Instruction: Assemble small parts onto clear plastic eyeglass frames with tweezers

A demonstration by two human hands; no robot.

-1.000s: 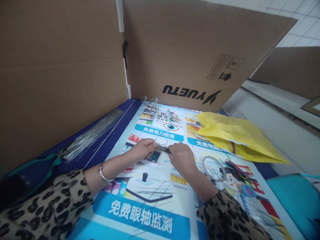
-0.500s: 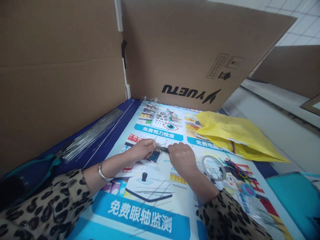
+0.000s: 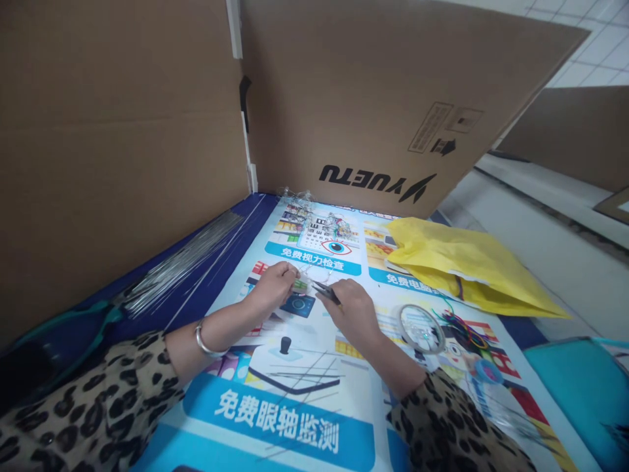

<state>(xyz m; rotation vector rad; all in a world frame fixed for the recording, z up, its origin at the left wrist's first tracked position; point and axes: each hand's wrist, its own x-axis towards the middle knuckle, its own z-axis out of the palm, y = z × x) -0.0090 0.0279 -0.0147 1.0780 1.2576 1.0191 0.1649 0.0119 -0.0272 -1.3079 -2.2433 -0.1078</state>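
Observation:
My left hand [image 3: 276, 287] is closed in a pinch on a piece of thin wire [image 3: 305, 283], whose fine loops stick out past the fingertips. Wrapped round a pair of pliers [image 3: 325, 292] is my right hand [image 3: 354, 314]. The dark jaws of the pliers point left, just short of the wire and slightly parted. A silver bangle sits on my left wrist. Several loose straight wires [image 3: 304, 379] lie on the printed sheet nearer to me. Tangled wire pieces [image 3: 339, 226] rest beyond my hands.
Cardboard panels [image 3: 383, 98] stand at the left and back. A bundle of straight wires [image 3: 184, 262] lies on the left. On the right are a round dish [image 3: 401, 321] with clear bits, coloured cords [image 3: 469, 335], a yellow bag [image 3: 472, 269] and a teal case [image 3: 580, 393].
The pliers have come away from the wire, and their jaws now show apart from it. My left hand has shifted slightly left and up with the wire.

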